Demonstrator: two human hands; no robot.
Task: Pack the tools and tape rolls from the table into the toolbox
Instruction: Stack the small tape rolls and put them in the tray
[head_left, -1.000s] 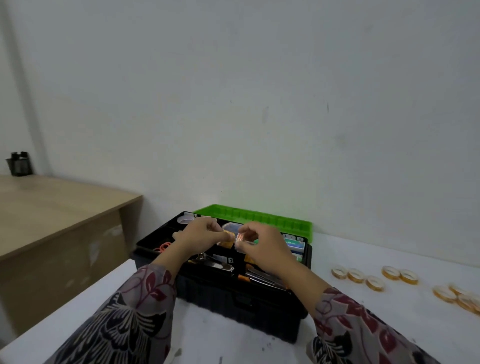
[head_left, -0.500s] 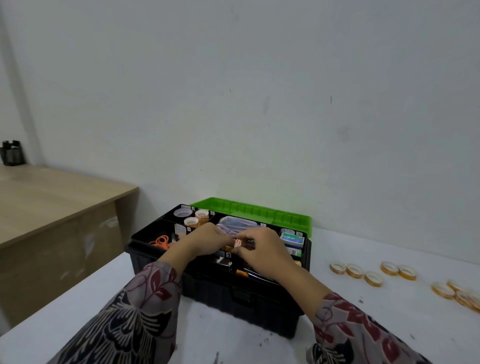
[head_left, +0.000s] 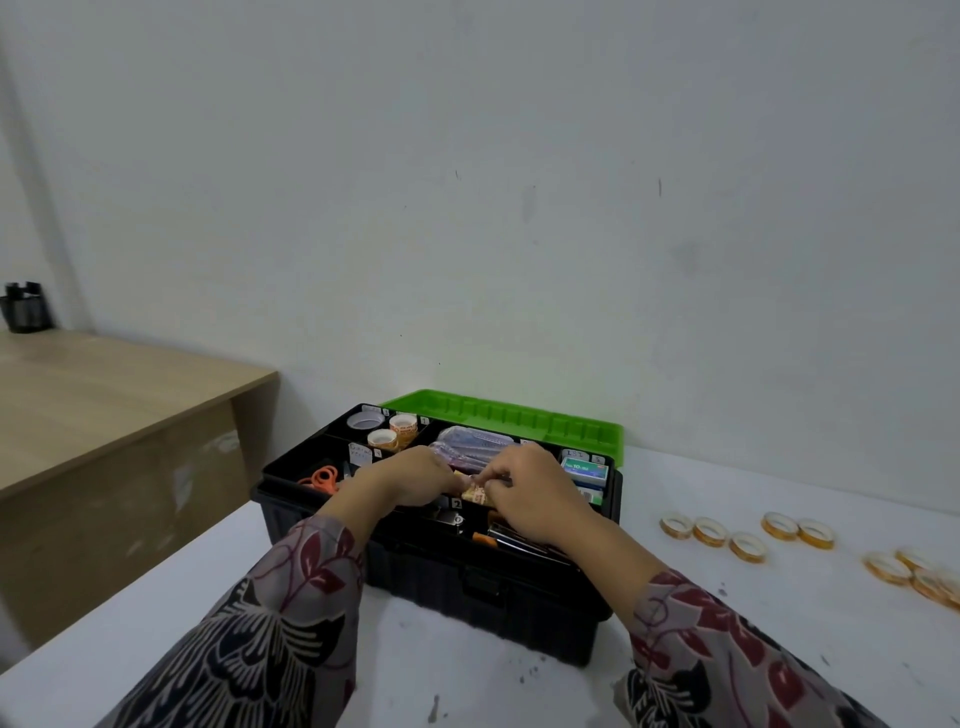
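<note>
Both hands have sunk lower over the open black plastic toolbox with the green lid (head_left: 470, 587) than a second ago. The left hand (head_left: 410, 480) and right hand (head_left: 530, 493) together pinch a small orange-and-white printed tape roll (head_left: 475, 492) just above the middle tray. The amber tape rolls (head_left: 745, 545) remain on the white counter (head_left: 727, 613), well apart to the right.

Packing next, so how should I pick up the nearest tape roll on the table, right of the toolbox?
The nearest tape roll lies flat, hole up, apart from its neighbours. Come from above, probably one finger inside the hole and the thumb on the outer rim.
</note>
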